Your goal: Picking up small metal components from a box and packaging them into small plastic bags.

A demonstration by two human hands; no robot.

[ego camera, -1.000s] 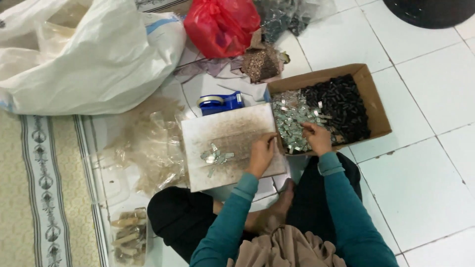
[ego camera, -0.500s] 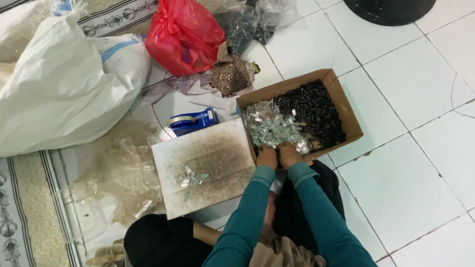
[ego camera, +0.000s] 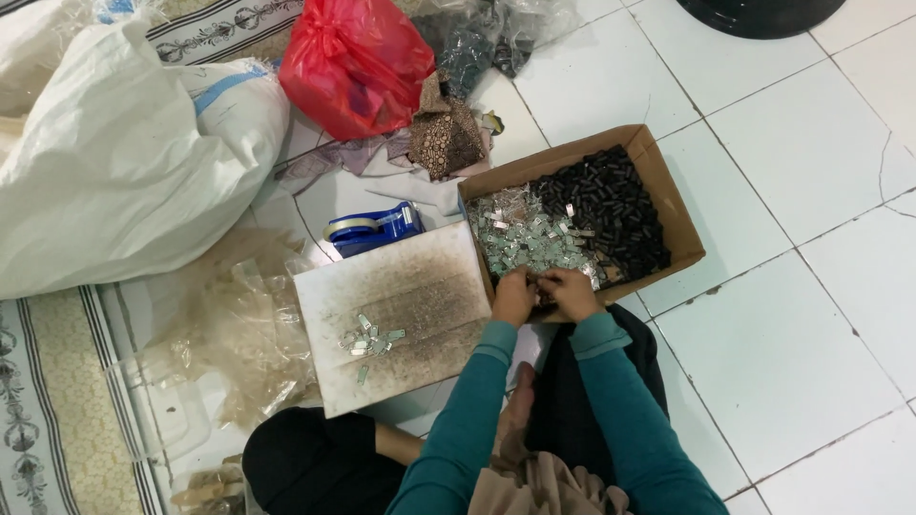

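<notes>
Both hands have come together at the near edge of the box; a second ago the left hand (ego camera: 515,298) was over the flat board and the right hand (ego camera: 571,292) was alone in the box. Now they sit side by side, touching. Their fingers are curled down into the pile of small shiny silver pieces (ego camera: 530,238). I cannot tell if they hold any pieces, because the fingers hide it.

Those silver pieces fill the left half of the brown cardboard box (ego camera: 682,243). Small black pieces (ego camera: 606,215) fill the right half. I think a good way to pick is to pinch only a few silver ones and lift slowly, so none fall over the low box wall.

Left of the hands lies a flat, stained white board (ego camera: 401,329) with a little heap of silver pieces (ego camera: 370,339) on it. It has lots of bare room, and its edge touches the box.

Farther off sit a blue tape holder (ego camera: 377,229), a big white sack (ego camera: 124,172) and a red plastic bag (ego camera: 353,62). On the right, the white tile floor (ego camera: 811,315) is open.
</notes>
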